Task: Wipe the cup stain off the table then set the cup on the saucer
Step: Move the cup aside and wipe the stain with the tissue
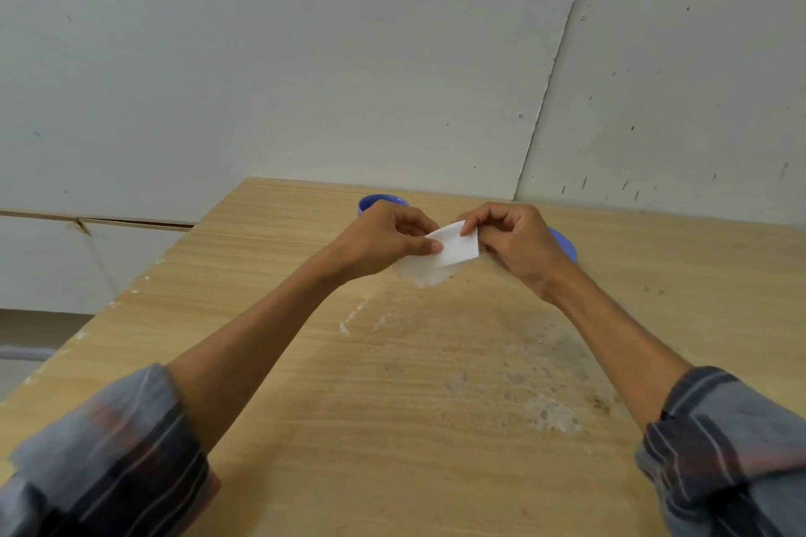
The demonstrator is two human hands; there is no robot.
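Note:
Both hands hold a white paper tissue (445,257) above the far part of the wooden table (305,362). My left hand (388,238) pinches its left edge with thumb and fingers. My right hand (510,238) pinches its upper right corner. A blue cup (375,201) stands behind my left hand near the wall, mostly hidden. A blue saucer (565,244) peeks out behind my right hand. Pale and greyish marks (536,388) spot the tabletop nearer to me.
A grey panelled wall (392,57) rises right behind the table's far edge. The table's left edge (144,279) runs diagonally, with a drop beyond it. White flecks (362,314) lie on the wood below the tissue.

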